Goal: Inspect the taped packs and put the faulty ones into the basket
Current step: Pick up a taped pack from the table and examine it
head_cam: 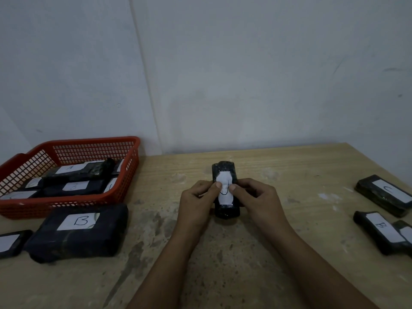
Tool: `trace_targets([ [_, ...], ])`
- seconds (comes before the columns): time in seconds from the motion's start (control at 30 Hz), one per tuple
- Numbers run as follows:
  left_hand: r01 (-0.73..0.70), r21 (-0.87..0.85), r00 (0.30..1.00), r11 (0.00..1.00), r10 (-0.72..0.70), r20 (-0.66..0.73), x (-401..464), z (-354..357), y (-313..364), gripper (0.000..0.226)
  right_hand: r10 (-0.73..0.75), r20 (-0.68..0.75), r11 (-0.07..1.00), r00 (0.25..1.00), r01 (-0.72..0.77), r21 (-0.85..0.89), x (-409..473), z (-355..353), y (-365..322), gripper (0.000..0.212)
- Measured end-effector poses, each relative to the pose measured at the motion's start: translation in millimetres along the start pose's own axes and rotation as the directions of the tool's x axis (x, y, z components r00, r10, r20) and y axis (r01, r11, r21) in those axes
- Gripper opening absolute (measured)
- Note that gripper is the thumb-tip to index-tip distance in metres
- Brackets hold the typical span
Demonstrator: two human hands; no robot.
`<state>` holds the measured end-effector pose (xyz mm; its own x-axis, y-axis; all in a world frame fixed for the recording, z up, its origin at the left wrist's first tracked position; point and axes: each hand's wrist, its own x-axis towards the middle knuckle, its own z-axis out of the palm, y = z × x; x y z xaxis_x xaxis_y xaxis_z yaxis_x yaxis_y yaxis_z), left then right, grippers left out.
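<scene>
The basket [66, 172], well left of the held pack [225, 190], already holds several packs. Inspection looks underway: the left hand [198, 197] and right hand [256, 197] both grasp the pack over the desk [289, 166], thumbs on its crumpled label. Its long axis runs away from the person. Next comes a verdict, then a carry leftward if faulty.

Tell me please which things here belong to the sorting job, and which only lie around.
Belong to the job:
- pack in both hands
- left hand and right hand
- red basket with packs inside
- big pack marked B
- packs at right, marked C and B

Only around:
- wooden table
- wall
</scene>
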<state>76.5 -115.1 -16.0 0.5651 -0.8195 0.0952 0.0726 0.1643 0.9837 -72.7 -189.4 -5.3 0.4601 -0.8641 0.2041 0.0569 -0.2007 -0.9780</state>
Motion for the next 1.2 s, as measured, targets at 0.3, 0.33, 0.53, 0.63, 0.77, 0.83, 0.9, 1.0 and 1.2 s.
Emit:
trace_targets([
  [0.3,0.000,-0.068,1.000,0.998,-0.002,-0.027,-2.6,2.8,5.4,0.021,0.006,-0.023,1.000,1.000,-0.006,-0.025,0.9,-0.7,1.7,0.018],
  [0.33,0.007,-0.059,1.000,0.998,-0.007,-0.007,-3.2,2.8,4.8,0.021,0.001,-0.048,1.000,0.999,-0.001,-0.009,1.7,-0.9,1.2,0.020],
  [0.53,0.073,-0.147,0.997,0.986,-0.071,0.023,-5.2,8.2,6.0,0.051,0.001,-0.094,0.999,0.996,0.003,0.041,1.4,-2.0,-2.1,0.016],
  [0.63,0.081,-0.150,0.997,0.985,-0.079,0.019,-6.6,8.2,5.3,0.048,0.022,-0.086,0.999,0.996,-0.019,0.035,0.6,-1.9,-2.4,0.013],
  [0.77,0.083,-0.081,0.996,0.993,-0.082,0.018,-6.9,6.2,5.2,0.034,0.015,-0.107,1.000,0.994,-0.014,0.009,0.6,-2.5,-1.2,0.006],
  [0.83,0.083,-0.074,0.997,0.994,-0.082,0.015,-6.6,6.3,5.5,0.031,0.017,-0.100,1.000,0.995,-0.015,0.018,1.3,-2.6,-2.4,0.006],
  [0.9,0.091,-0.098,0.996,0.991,-0.091,0.005,-7.4,8.0,6.5,0.034,0.026,-0.094,0.999,0.995,-0.022,0.036,0.9,-2.4,-4.0,0.009],
  [1.0,0.100,-0.116,0.995,0.988,-0.101,0.000,-7.5,9.2,6.4,0.043,0.034,-0.093,0.997,0.995,-0.027,0.077,-0.5,-1.2,-5.7,0.012],
  [1.2,0.096,-0.037,0.995,0.995,-0.097,-0.027,-6.9,8.0,4.7,0.035,0.029,-0.136,0.998,0.990,-0.022,0.052,-0.8,-1.3,-0.6,0.008],
])
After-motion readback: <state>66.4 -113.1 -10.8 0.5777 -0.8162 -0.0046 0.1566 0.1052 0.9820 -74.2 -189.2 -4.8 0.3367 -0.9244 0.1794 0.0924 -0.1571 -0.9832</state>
